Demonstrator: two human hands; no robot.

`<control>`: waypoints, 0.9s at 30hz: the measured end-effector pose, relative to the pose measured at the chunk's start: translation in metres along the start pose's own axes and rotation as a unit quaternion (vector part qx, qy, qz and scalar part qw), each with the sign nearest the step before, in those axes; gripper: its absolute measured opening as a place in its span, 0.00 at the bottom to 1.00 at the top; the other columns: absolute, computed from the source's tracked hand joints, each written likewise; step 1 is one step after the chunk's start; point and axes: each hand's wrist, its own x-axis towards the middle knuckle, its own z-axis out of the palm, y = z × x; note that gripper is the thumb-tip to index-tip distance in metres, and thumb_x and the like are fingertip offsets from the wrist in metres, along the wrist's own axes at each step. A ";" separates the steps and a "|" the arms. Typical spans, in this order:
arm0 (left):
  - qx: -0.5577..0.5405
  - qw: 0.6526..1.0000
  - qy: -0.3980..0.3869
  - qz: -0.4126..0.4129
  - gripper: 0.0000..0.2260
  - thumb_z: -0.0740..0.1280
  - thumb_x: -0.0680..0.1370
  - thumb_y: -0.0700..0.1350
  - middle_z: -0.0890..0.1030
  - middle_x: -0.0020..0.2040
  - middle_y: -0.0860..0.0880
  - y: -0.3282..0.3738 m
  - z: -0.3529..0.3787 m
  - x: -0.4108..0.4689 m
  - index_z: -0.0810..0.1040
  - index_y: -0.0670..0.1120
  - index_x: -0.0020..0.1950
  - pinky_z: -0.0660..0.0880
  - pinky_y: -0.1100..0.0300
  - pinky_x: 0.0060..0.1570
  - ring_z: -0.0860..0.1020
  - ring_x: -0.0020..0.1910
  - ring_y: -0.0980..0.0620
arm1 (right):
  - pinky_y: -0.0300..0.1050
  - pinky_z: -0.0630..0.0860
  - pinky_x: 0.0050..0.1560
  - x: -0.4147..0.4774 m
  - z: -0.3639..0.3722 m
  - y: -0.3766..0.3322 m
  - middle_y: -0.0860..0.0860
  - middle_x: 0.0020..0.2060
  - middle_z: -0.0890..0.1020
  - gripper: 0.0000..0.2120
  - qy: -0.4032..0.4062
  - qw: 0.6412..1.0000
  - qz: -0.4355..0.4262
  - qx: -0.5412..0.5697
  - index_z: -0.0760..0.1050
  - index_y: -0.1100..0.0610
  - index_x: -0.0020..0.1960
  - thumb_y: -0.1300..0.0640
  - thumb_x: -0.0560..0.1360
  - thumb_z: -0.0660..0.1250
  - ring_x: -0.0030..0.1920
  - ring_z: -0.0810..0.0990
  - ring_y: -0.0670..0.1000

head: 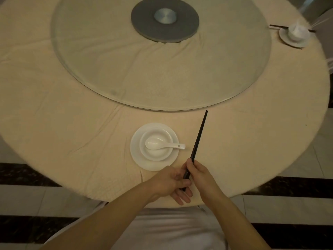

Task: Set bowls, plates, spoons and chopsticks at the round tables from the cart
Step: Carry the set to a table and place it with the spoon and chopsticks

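Note:
A white plate (137, 156) sits near the front edge of the round table (72, 138), with a white bowl (162, 155) on it and a white spoon (156, 144) lying in the bowl, handle to the right. Dark chopsticks (199, 136) slant up and away just right of the plate. My right hand (200, 175) grips their lower part. My left hand (173, 184) lies under their near end, its fingers loosely spread and touching it.
A glass turntable (108, 69) with a grey hub (164, 24) covers the table's middle. At the far right stands another place setting (295, 36) with chopsticks beside it. A white chair back (162, 230) is below my arms. Tiled floor surrounds the table.

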 end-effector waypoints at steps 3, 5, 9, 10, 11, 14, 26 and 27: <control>0.016 1.000 0.001 -0.014 0.05 0.67 0.81 0.42 0.85 0.47 0.38 -0.006 -0.002 0.001 0.80 0.42 0.53 0.78 0.59 0.30 0.84 0.36 0.47 | 0.39 0.71 0.34 0.000 -0.009 0.009 0.49 0.29 0.77 0.16 0.023 0.999 -0.021 0.010 0.80 0.57 0.43 0.46 0.80 0.66 0.32 0.73 0.48; 0.022 1.000 -0.005 -0.021 0.05 0.66 0.82 0.42 0.85 0.48 0.38 -0.009 -0.002 0.002 0.80 0.43 0.53 0.77 0.60 0.29 0.84 0.35 0.48 | 0.39 0.72 0.32 -0.001 -0.011 0.013 0.52 0.28 0.76 0.13 0.021 0.999 -0.044 0.015 0.80 0.59 0.41 0.51 0.78 0.70 0.31 0.73 0.49; 0.029 0.999 0.003 -0.029 0.04 0.65 0.82 0.41 0.85 0.48 0.41 -0.015 -0.001 0.005 0.79 0.43 0.53 0.75 0.62 0.28 0.81 0.32 0.51 | 0.45 0.75 0.37 0.003 -0.012 0.018 0.56 0.29 0.79 0.12 0.016 0.999 -0.027 0.016 0.81 0.62 0.41 0.55 0.78 0.71 0.33 0.77 0.51; 0.026 0.999 0.004 -0.033 0.05 0.64 0.83 0.41 0.85 0.48 0.41 -0.017 -0.002 0.005 0.79 0.42 0.54 0.74 0.62 0.28 0.80 0.31 0.52 | 0.46 0.75 0.38 0.005 -0.012 0.018 0.55 0.29 0.79 0.12 0.012 1.000 -0.019 0.012 0.82 0.62 0.41 0.55 0.78 0.71 0.34 0.77 0.52; 0.023 0.999 0.004 -0.038 0.06 0.63 0.83 0.41 0.84 0.47 0.42 -0.018 -0.002 0.005 0.78 0.41 0.55 0.73 0.63 0.28 0.79 0.31 0.53 | 0.46 0.75 0.38 0.006 -0.011 0.018 0.55 0.29 0.79 0.12 0.007 1.000 -0.014 0.006 0.81 0.63 0.41 0.56 0.78 0.71 0.34 0.76 0.52; 0.017 0.999 0.011 -0.048 0.07 0.60 0.84 0.41 0.84 0.46 0.42 -0.023 -0.006 0.005 0.77 0.39 0.56 0.74 0.62 0.29 0.80 0.32 0.52 | 0.48 0.75 0.39 0.011 -0.005 0.017 0.58 0.30 0.78 0.15 -0.015 1.000 -0.002 0.004 0.80 0.69 0.42 0.57 0.78 0.71 0.33 0.75 0.55; -0.057 0.991 0.100 -0.061 0.06 0.63 0.83 0.39 0.84 0.42 0.40 -0.042 -0.019 0.001 0.79 0.38 0.53 0.84 0.52 0.40 0.85 0.36 0.45 | 0.42 0.77 0.36 0.027 0.021 0.017 0.53 0.33 0.84 0.06 0.002 0.999 0.027 0.017 0.82 0.64 0.48 0.63 0.73 0.76 0.33 0.81 0.49; -0.061 0.991 0.101 -0.060 0.06 0.63 0.83 0.39 0.84 0.41 0.40 -0.042 -0.020 0.001 0.79 0.39 0.53 0.83 0.53 0.40 0.85 0.36 0.45 | 0.42 0.77 0.35 0.028 0.022 0.016 0.53 0.33 0.84 0.06 0.005 0.999 0.028 0.018 0.81 0.64 0.47 0.64 0.73 0.76 0.32 0.81 0.48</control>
